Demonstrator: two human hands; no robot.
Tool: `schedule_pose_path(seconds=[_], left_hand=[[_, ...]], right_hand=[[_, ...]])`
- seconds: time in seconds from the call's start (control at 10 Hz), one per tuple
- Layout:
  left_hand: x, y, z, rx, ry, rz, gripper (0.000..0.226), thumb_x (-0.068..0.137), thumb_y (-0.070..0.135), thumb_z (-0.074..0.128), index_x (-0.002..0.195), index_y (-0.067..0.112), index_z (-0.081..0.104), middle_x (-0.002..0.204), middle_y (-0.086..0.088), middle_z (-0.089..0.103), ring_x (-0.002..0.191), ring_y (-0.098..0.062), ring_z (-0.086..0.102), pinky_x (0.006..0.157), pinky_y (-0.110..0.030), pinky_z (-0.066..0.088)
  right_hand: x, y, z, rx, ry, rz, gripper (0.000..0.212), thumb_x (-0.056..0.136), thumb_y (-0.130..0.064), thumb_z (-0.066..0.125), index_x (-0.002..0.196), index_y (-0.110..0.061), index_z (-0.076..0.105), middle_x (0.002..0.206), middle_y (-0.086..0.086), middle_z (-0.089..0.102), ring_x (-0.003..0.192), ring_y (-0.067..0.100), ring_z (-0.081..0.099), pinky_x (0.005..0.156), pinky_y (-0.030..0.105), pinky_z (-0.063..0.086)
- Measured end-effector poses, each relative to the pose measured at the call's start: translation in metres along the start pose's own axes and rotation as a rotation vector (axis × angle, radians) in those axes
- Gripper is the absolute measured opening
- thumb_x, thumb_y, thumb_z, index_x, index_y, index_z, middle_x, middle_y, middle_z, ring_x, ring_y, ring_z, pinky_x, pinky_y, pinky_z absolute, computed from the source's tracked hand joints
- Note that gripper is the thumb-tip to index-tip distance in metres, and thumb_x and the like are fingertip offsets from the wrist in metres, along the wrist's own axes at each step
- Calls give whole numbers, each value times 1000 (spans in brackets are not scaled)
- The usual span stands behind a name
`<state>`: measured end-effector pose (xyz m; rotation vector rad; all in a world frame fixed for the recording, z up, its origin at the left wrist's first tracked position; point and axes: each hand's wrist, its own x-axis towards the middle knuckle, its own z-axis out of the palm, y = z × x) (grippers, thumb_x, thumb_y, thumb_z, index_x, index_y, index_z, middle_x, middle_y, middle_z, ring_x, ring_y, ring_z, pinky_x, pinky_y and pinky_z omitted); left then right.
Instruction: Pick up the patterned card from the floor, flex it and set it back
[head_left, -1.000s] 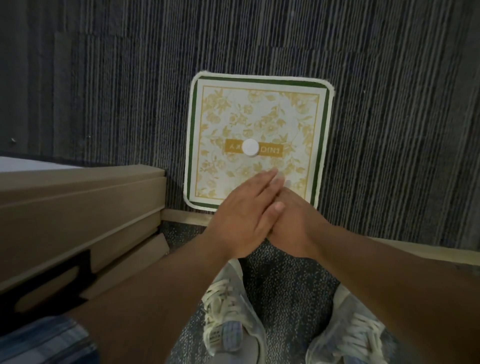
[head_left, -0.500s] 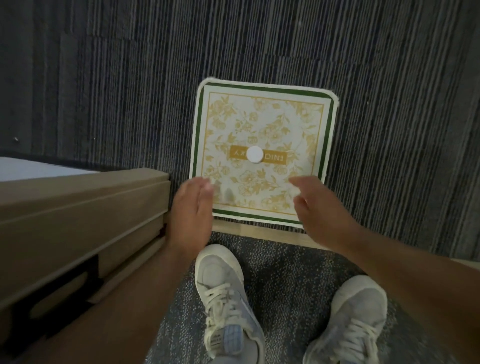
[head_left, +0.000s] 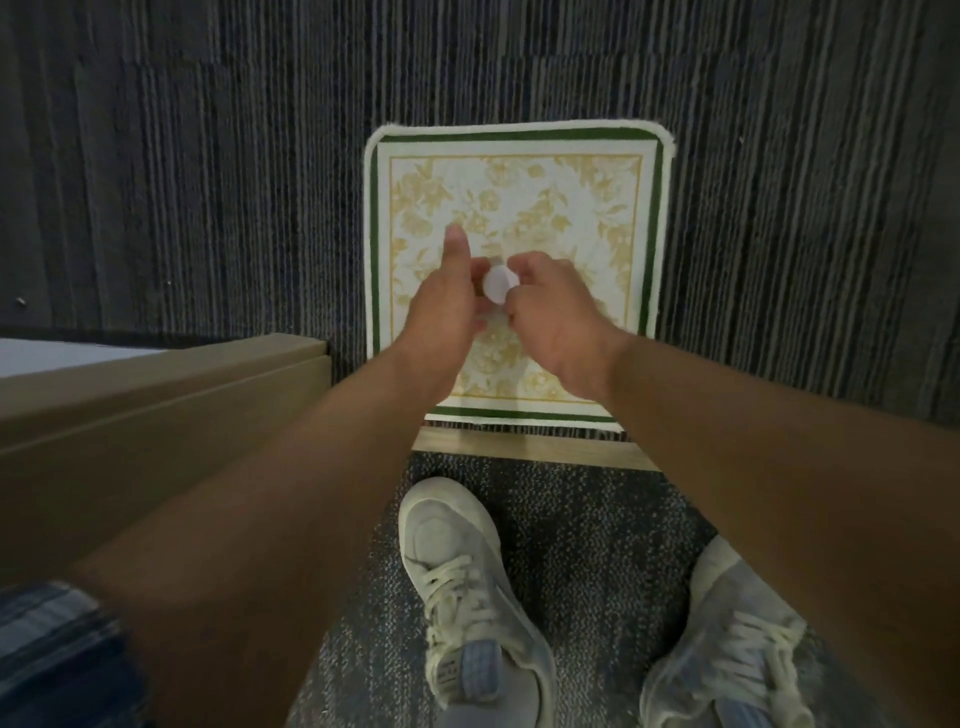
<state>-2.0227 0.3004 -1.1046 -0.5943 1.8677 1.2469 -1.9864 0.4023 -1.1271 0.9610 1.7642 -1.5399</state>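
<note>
so the patterned card (head_left: 519, 208) is cream/white with a dark green border line, a thin gold inner frame and a yellow-gold floral print all over. there's a plain white round disc (head_left: 500, 283) at its middle. carpet (head_left: 208, 182) under it is dark grey-blue with thin vertical stripes, while the mat (head_left: 597, 530) nearer the feet is a speckled dark grey/white. sneakers (head_left: 467, 587) are off-white with pale laces and a light blue checked tongue tab. tan box (head_left: 130, 415) on the left, plus a blue plaid sleeve (head_left: 47, 649)

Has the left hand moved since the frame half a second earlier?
Yes. The left hand has gone forward and rightward, from the patterned card's near-left corner to its centre, by the white round piece and the right hand.
</note>
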Motion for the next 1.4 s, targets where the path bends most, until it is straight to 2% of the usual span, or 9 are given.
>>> schedule_pose_path(seconds=[0.2, 0.3, 0.5, 0.7, 0.8, 0.9, 1.1, 1.3, 1.4], left_hand=[[-27, 28, 53, 112, -56, 56, 64, 111, 58, 19, 127, 18, 67, 119, 1, 71, 113, -20, 67, 104, -41, 53], [-38, 48, 95, 171, -113, 96, 65, 110, 58, 19, 129, 18, 67, 126, -2, 71, 115, -22, 67, 107, -46, 51], [-68, 87, 252, 303, -323, 183, 62, 110, 57, 25, 110, 21, 75, 117, -4, 76, 113, -22, 70, 114, -46, 45], [-89, 78, 334, 439, -507, 214, 54, 112, 54, 22, 85, 34, 64, 115, 2, 71, 119, -19, 66, 117, -44, 40], [-96, 57, 368, 542, -596, 200, 52, 112, 53, 22, 83, 34, 61, 110, 8, 66, 127, -22, 62, 117, -42, 39], [-92, 38, 376, 585, -636, 172, 51, 112, 54, 24, 103, 29, 68, 119, 9, 66, 128, -18, 60, 117, -39, 37], [-63, 4, 372, 774, -689, 145, 57, 112, 52, 25, 148, 21, 56, 159, -1, 51, 144, -17, 47, 124, -39, 28], [-57, -3, 367, 770, -716, 131, 58, 110, 54, 30, 156, 23, 46, 165, -3, 43, 152, -18, 38, 128, -39, 20], [-59, 3, 363, 686, -675, 158, 51, 111, 51, 34, 146, 21, 56, 155, -1, 54, 143, -16, 48, 126, -42, 27]], right_hand=[[-29, 13, -62, 78, 102, -16, 51, 107, -14, 44, 158, -21, 42, 165, 4, 31, 143, 24, 46, 117, 45, 44], [-38, 20, -107, 95, 173, -26, 51, 107, -14, 46, 158, -20, 42, 164, 6, 31, 143, 25, 46, 118, 45, 43], [-72, 71, -257, 168, 416, -20, 54, 105, -12, 52, 157, -10, 41, 160, 18, 39, 145, 30, 46, 121, 44, 38], [-96, 131, -317, 249, 498, 33, 58, 106, -17, 50, 161, -11, 34, 164, 14, 41, 147, 29, 46, 121, 45, 39], [-106, 172, -328, 360, 549, 80, 58, 109, -25, 51, 161, -9, 33, 163, 14, 45, 146, 28, 48, 121, 47, 40], [-107, 192, -324, 390, 555, 106, 57, 109, -26, 50, 161, -10, 34, 162, 14, 47, 146, 29, 48, 121, 47, 40], [-99, 216, -303, 385, 522, 158, 43, 111, -26, 43, 149, -5, 47, 148, 18, 56, 121, 28, 57, 107, 45, 48], [-100, 218, -304, 370, 495, 175, 45, 111, -28, 47, 151, -8, 46, 147, 16, 57, 114, 24, 55, 101, 40, 47], [-103, 211, -307, 331, 508, 207, 52, 107, -27, 53, 155, -13, 43, 155, 15, 50, 126, 30, 59, 107, 50, 52]])
